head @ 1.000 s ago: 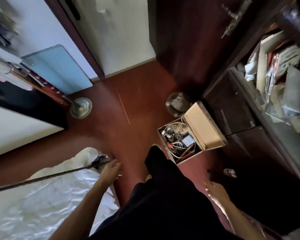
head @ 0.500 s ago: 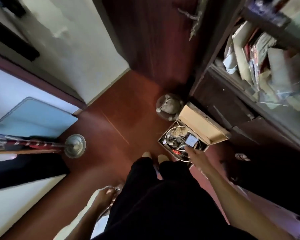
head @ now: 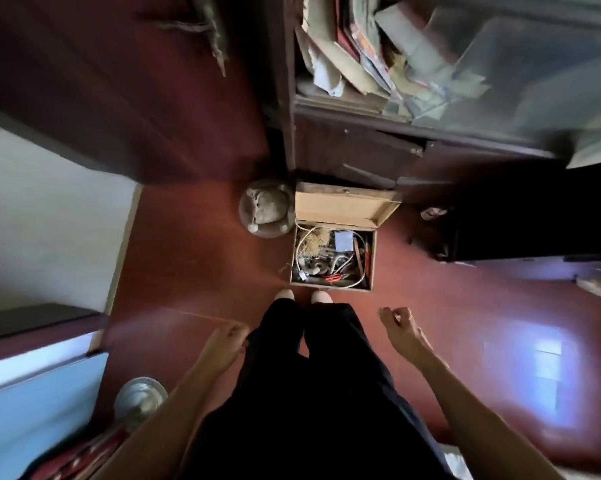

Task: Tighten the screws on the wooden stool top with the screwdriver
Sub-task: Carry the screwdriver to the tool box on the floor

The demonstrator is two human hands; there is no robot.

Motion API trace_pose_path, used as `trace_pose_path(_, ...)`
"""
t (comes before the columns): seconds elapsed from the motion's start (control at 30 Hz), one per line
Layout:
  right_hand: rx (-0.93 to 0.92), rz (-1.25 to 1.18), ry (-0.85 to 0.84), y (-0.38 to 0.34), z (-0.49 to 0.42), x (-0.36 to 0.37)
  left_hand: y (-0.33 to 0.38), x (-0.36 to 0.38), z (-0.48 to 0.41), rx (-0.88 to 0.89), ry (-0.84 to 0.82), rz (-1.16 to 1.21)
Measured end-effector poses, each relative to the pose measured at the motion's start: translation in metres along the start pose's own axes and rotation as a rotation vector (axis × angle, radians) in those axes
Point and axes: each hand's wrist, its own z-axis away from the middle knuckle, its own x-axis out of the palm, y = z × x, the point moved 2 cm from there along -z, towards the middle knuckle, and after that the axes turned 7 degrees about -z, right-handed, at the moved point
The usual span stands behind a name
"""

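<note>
Left hand (head: 228, 341), right hand (head: 398, 323) empty — toolbox (head: 340, 207) open, cluttered.

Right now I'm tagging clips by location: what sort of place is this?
Probably a room in a home: a polished red floor, a dark wooden cabinet crammed with papers, and an open wooden toolbox of wires and tools on the floor in front of it.

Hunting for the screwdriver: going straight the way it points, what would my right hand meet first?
Probably the open toolbox, near its front right corner. Nothing shows between it and the right hand, but the box sits on the floor below, so depth is unclear.
</note>
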Motion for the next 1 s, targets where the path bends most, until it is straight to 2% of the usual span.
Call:
trace_pose_path(0.1,0.033,0.003,-0.015,0.011,-0.009,0.019,-0.003,0.013,-0.015,-0.011,-0.092,-0.006)
trace_pose_path(0.23,0.067,0.019,-0.009,0.01,-0.047,0.05,-0.018,0.04,-0.064,-0.019,-0.101,-0.042)
trace_pose_path(0.4,-0.011,0.069,-0.04,0.015,-0.122,0.099,-0.052,0.078,-0.138,-0.076,-0.126,0.036)
trace_pose_path(0.53,-0.038,0.042,0.014,0.026,-0.204,0.148,-0.084,0.112,-0.218,-0.132,-0.089,0.092)
trace_pose_path(0.7,-0.087,0.027,0.002,0.045,-0.327,0.216,-0.125,0.157,-0.321,-0.158,-0.072,0.129)
trace_pose_path(0.83,-0.097,0.058,0.022,0.065,-0.424,0.272,-0.165,0.191,-0.4,-0.255,-0.053,0.208)
trace_pose_path(1.0,-0.068,0.067,0.034,0.094,-0.529,0.322,-0.216,0.223,-0.482,-0.317,-0.113,0.185)
